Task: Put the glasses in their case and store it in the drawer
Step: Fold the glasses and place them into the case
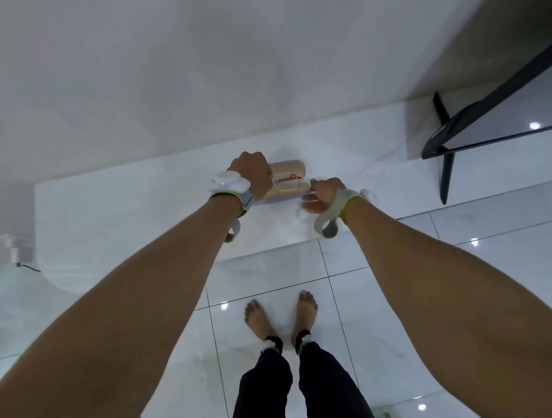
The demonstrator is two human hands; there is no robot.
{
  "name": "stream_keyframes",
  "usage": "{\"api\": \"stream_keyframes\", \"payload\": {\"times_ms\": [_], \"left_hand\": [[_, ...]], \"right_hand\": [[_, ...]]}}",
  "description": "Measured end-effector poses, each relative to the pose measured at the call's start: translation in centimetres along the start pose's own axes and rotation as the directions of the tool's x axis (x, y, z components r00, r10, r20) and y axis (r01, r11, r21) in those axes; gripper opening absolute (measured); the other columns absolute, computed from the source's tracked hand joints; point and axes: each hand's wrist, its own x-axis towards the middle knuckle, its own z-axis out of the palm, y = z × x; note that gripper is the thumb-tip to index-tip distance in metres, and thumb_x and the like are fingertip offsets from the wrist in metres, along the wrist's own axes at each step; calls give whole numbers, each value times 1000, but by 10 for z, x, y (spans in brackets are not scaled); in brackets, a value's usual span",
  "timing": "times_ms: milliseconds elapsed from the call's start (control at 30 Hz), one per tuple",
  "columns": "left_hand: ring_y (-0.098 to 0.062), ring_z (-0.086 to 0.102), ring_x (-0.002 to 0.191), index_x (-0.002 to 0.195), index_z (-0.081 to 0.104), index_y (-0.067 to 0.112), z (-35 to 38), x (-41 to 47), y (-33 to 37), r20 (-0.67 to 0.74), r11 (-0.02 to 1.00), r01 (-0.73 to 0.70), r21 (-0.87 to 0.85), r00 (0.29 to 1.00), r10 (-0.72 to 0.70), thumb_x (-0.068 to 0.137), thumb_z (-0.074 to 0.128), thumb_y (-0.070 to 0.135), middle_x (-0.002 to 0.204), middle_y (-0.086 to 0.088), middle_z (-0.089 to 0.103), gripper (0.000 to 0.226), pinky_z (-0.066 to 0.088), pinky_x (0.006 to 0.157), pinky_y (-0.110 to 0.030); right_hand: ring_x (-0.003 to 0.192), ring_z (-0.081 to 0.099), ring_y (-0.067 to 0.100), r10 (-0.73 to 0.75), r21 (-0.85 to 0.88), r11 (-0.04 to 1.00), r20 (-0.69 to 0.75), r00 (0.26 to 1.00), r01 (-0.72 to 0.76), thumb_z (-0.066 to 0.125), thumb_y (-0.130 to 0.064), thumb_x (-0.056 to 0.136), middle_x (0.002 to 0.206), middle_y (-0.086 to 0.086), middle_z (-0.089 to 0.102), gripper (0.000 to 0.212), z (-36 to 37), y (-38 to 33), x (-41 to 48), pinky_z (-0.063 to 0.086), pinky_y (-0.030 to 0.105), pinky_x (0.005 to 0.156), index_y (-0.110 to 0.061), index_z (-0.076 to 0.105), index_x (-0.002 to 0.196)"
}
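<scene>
An open glasses case (290, 168) with a beige lining lies on a white cabinet top (143, 207) near the wall. Clear-framed glasses (286, 186) rest in its lower half, with a small red mark showing inside the case above them. My left hand (251, 175) is closed over the case's left end. My right hand (324, 194) is curled at the case's right end, its fingers pinched on the end of the glasses. Both wrists wear white strapped trackers. No drawer front shows from this angle.
A black flat screen on a black stand (447, 140) occupies the cabinet's right side. A white device with a cable (13, 249) stands at the far left. Below the cabinet edge are glossy white floor tiles (396, 282) and my bare feet (281, 318).
</scene>
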Motion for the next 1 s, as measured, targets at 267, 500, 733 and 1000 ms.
{"api": "stream_keyframes", "payload": {"times_ms": [267,500,733,1000], "left_hand": [[-33,68,76,78,66,9,36,4,-2,42,992,-27,120,999,22,75,59,13,70,-2,55,9,41,54,-24],[-36,68,88,93,70,9,60,-1,-13,-50,968,-111,224,991,125,93,52,18,98,-15,72,20,40,59,-31],[-37,65,86,97,73,18,39,-10,-6,-198,965,-225,136,948,249,92,49,31,95,-13,73,28,53,72,-37],[-37,56,115,132,55,20,19,27,-10,95,996,-84,3,992,83,101,33,54,124,-16,62,51,39,84,-34]], "right_hand": [[84,73,36,-137,-12,990,2,991,137,59,3,89,97,27,72,14,7,15,19,62,44,81,6,72,92],[83,71,35,-154,146,978,22,988,149,54,6,94,102,27,69,22,9,22,22,63,32,60,6,65,112],[72,69,29,-156,161,975,13,988,152,53,5,95,100,25,67,23,11,20,18,63,29,55,6,63,116],[86,67,36,-140,201,970,-5,990,138,55,6,93,97,26,66,20,14,22,25,59,39,76,11,62,111]]}}
